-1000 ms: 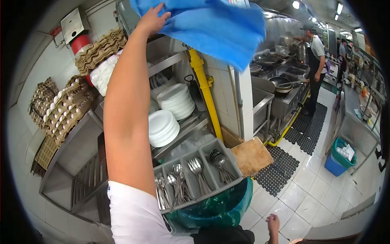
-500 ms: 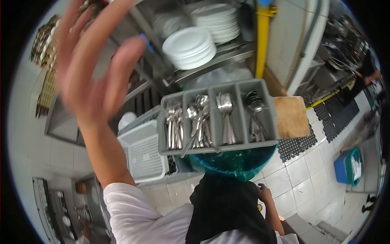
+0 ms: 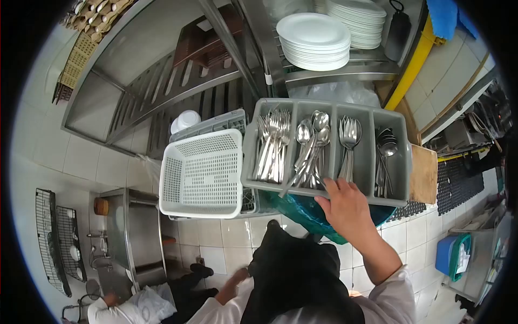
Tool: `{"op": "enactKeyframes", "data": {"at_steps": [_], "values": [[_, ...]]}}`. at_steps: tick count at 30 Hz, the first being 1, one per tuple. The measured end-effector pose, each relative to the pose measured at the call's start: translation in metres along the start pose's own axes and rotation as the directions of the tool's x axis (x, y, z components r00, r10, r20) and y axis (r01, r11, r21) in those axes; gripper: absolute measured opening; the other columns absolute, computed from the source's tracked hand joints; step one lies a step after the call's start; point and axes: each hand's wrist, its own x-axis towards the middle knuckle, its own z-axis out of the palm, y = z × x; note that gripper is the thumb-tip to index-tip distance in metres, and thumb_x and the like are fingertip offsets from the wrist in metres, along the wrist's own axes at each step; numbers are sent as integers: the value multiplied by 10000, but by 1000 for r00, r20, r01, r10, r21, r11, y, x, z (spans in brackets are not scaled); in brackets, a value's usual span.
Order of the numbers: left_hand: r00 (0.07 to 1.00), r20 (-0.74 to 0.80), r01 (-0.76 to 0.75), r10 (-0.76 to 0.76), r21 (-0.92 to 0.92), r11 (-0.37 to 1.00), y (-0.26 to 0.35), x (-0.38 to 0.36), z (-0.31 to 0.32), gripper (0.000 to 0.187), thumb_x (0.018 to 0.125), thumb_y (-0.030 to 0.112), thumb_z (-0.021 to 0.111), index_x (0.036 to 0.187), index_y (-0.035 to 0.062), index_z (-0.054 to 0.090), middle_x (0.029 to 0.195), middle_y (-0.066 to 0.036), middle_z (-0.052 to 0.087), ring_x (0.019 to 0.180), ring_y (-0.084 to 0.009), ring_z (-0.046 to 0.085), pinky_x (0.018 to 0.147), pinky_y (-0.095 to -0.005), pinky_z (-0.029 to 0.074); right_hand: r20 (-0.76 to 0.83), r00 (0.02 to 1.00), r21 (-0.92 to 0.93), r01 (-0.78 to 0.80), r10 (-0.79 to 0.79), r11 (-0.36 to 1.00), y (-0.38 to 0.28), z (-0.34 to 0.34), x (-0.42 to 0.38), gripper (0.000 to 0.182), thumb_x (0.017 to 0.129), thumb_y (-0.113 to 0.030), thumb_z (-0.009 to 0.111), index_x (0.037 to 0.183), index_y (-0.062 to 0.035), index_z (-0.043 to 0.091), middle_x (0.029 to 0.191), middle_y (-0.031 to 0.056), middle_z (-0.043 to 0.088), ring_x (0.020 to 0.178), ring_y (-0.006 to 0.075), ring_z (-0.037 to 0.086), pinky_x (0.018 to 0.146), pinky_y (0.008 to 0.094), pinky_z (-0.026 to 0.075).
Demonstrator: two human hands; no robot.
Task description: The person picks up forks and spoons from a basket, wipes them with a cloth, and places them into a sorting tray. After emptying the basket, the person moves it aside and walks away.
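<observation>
A grey cutlery tray with several compartments stands in front of me. Forks fill its left compartment, and spoons lie crossed beside them, some handles sticking past the front rim. More forks are in the third section; dark-looking spoons are on the right. My right hand grips the tray's front rim, fingers curled over it near the spoon handles and thumb outside. Low at my side, beside the black apron, is my left hand, its fingers partly hidden.
A white perforated basket stands left of the tray, with a white bowl behind. Stacked white plates sit on the steel shelf above. Under the tray is a green plastic-lined bin. Another person is at lower left, near the sink.
My left hand, raised and spread at upper left before, is now down by my side. My right hand has come up from my side onto the tray's front rim. The view has shifted left.
</observation>
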Motion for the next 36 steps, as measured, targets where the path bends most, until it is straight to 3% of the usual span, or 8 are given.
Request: {"op": "enactKeyframes", "data": {"at_steps": [5, 14, 18, 23, 27, 30, 33, 36], "values": [[1000, -18, 19, -19, 5, 1000, 3, -1, 8, 352, 892, 245, 522, 1178, 45, 571, 972, -89, 663, 812, -225, 623, 721, -359, 513, 474, 836, -421, -59, 275, 905, 6, 34, 5, 164, 830, -134, 572, 964, -41, 578, 875, 138, 607, 780, 284, 659, 653, 362, 541], [974, 43, -222, 222, 11, 975, 15, 62, -65, 343, 836, 238, 603, 1114, 39, 632, 986, -88, 680, 820, -203, 642, 701, -349, 522, -32, 915, -291, -393, 401, 872, -71, -76, 47, 139, 846, -45, 536, 853, 13, 662, 851, 208, 658, 795, 383, 630, 715, 434, 491], [879, 114, -455, 463, 489, 744, 23, 85, -98, 287, 860, 243, 558, 1059, 60, 657, 935, -58, 670, 821, -198, 638, 715, -343, 517, -244, 822, -177, -560, 515, 810, -56, -11, 56, 184, 906, -102, 511, 906, 9, 658, 835, 222, 652, 792, 404, 627, 703, 453, 492], [970, 102, -113, 222, -616, 779, 32, 114, -123, 266, 894, 196, 496, 1043, 47, 658, 942, -71, 664, 834, -194, 624, 764, -331, 502, -183, 774, -74, -626, 606, 776, -33, 90, 49, 349, 888, -287, 582, 1039, 25, 620, 783, 229, 652, 799, 397, 644, 721, 459, 509], [882, -11, -463, 471, 159, 872, 50, 114, -146, 266, 900, 189, 492, 1041, 36, 657, 920, -83, 656, 834, -188, 616, 769, -331, 501, -37, 663, -404, -694, 747, 596, -52, 111, 55, 632, 855, -394, 602, 1279, 34, 410, 831, 261, 646, 809, 434, 633, 720, 491, 507], [989, 117, -12, 94, -562, 827, 17, 137, -150, 279, 903, 193, 487, 1039, 18, 655, 917, -90, 660, 815, -181, 615, 771, -335, 498, 15, 733, -282, -649, 680, 707, -13, 128, 52, 522, 845, -239, 597, 1261, 3, 394, 848, 292, 630, 814, 466, 616, 716, 522, 496], [982, 191, 79, 15, -479, 874, 28, 111, -155, 289, 903, 215, 496, 1003, -3, 657, 927, -109, 675, 783, -210, 630, 720, -347, 508, 12, 727, -87, -684, 687, 725, -11, 136, 65, 398, 820, -100, 572, 1187, -58, 424, 846, 296, 627, 824, 484, 602, 713, 537, 486], [956, 266, -222, 122, 388, 895, 3, 140, -164, 259, 863, 257, 557, 984, 61, 674, 824, -123, 668, 740, -247, 632, 668, -329, 509, -113, 787, -178, -616, 606, 767, 11, 137, 66, 356, 832, -121, 590, 1156, -99, 442, 851, 279, 634, 836, 468, 608, 712, 534, 484]]}}
